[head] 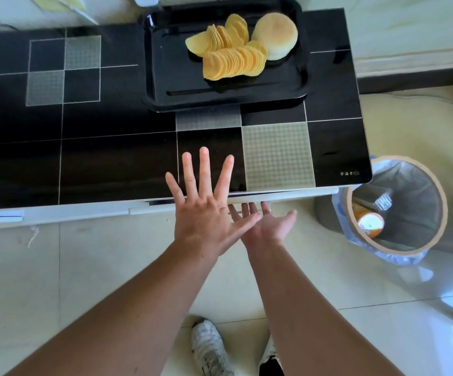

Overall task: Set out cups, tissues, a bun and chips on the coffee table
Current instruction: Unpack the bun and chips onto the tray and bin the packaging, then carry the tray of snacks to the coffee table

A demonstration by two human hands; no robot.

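Observation:
A black tray (165,77) rests at the far right of the black glass coffee table (111,164). On the tray lie rows of yellow chips (230,58), and a pale round bun (275,35) stands at their right. My left hand (206,210) is spread flat, back up, over the table's near edge. My right hand (266,226) sits just right of it and lower, palm up, partly under the left thumb. Both hands hold nothing. No cups or tissues are in view.
A round waste bin (399,204) lined with a clear bag stands on the floor beside the table's right end, with a chip can and plastic wrap inside. My two shoes (211,348) are on the pale tiled floor below.

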